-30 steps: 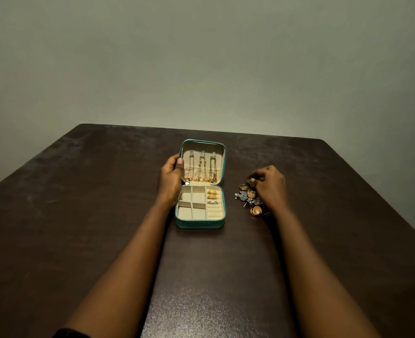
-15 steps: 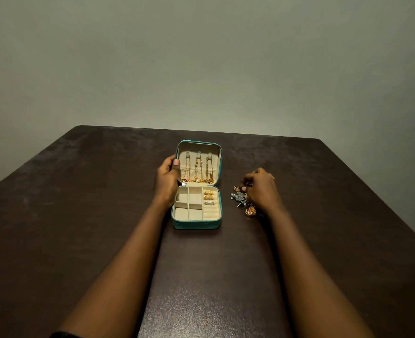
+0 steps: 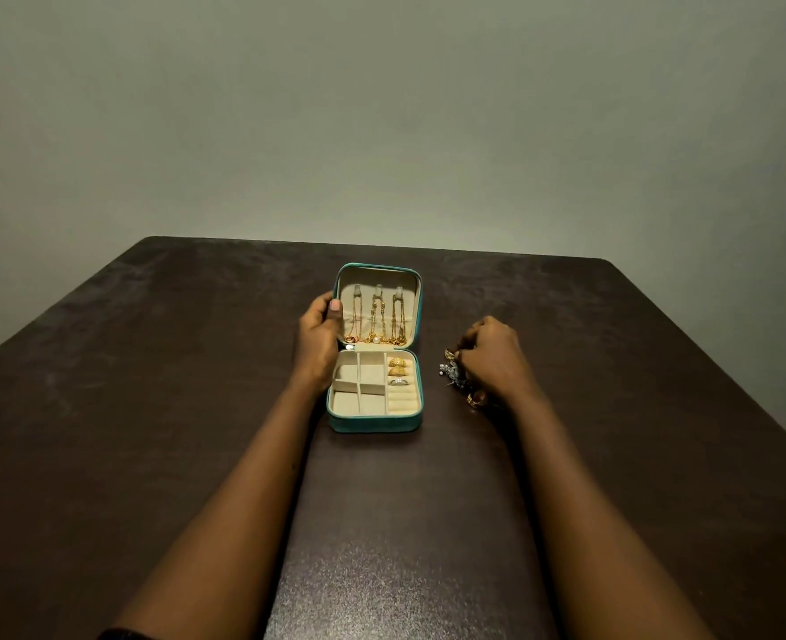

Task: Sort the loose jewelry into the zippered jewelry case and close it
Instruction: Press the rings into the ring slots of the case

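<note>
Little has shifted: left hand (image 3: 319,346) still grips the open teal jewelry case's (image 3: 375,420) lid edge at table (image 3: 151,408) centre, while right hand (image 3: 490,358) fingers curl over the loose jewelry (image 3: 451,372) beside it; whether they pinch anything is unclear.

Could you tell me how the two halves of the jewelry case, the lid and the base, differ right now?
The lid stands upright, gripped at its edge by the left hand; the base lies flat on the table. The lid holds hanging gold chains; the base is split into compartments, with three rings in its right-hand ring rolls and the other sections empty. Both share a teal shell and cream lining.
</note>
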`<action>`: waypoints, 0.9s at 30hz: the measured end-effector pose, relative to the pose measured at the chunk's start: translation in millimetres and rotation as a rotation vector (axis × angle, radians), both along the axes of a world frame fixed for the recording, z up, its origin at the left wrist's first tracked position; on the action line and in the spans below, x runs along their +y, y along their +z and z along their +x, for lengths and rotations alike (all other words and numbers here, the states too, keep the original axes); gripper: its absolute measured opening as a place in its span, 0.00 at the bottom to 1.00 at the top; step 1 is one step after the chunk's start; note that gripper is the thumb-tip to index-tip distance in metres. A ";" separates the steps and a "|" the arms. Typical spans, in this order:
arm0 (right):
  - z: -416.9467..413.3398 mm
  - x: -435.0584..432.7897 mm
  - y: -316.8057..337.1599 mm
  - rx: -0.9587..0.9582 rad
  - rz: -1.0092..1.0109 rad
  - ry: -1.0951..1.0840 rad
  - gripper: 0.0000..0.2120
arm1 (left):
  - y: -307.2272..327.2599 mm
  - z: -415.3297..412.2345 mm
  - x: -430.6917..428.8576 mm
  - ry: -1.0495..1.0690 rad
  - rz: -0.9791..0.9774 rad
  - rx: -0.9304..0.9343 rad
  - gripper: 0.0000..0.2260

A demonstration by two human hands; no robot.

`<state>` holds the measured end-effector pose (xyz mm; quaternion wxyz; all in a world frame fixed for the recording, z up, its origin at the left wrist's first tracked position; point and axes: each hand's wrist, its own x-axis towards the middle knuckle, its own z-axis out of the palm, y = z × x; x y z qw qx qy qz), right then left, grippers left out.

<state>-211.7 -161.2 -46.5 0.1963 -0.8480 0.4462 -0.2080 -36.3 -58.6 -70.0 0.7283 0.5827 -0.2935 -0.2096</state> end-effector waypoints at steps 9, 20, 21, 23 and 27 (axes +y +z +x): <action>3.8 2.2 1.3 -0.057 -0.021 0.013 0.09 | -0.4 0.9 0.4 0.002 0.020 -0.013 0.14; 6.8 28.3 20.8 -0.401 0.358 0.398 0.06 | -0.9 0.7 0.5 0.000 0.007 -0.035 0.12; 7.6 30.0 20.3 -0.415 0.396 0.437 0.06 | -0.8 0.5 0.5 -0.001 0.009 -0.039 0.13; 9.4 33.2 17.5 -0.427 0.452 0.482 0.08 | -0.3 0.6 0.5 -0.004 0.007 -0.035 0.13; 12.0 39.4 13.7 -0.489 0.582 0.471 0.15 | 0.1 0.4 0.3 -0.006 0.007 -0.022 0.13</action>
